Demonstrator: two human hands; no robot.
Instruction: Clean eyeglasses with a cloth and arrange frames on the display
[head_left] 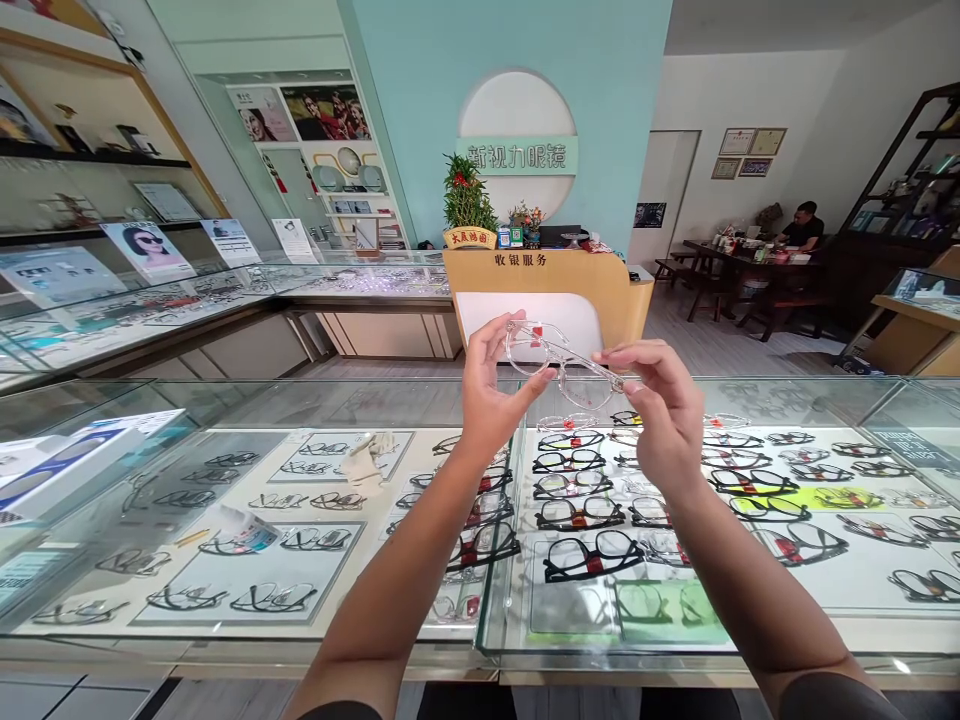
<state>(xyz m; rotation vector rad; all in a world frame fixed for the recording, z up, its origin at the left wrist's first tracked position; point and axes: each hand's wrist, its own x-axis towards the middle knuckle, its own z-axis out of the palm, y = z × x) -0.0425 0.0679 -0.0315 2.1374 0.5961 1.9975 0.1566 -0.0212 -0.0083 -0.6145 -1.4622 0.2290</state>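
Note:
Both of my hands hold up a pair of clear-framed eyeglasses (586,388) above the glass display counter. A small red tag shows on one lens. My left hand (495,385) grips the left side of the frame, thumb below and fingers on the outer edge. With thumb and fingers pinched, my right hand (664,410) has hold of the right side near a hinge. One temple slants across the front of the frame. Below my hands, several black-framed eyeglasses (577,513) with red tags stand in rows on the counter.
The glass display counter (420,655) spans the front, with more eyeglasses inside. A white box (82,460) lies at left, near a glove (364,468) and a small white packet (246,530). Beyond stands a wooden cashier desk (540,275). A person (802,230) sits at a far table.

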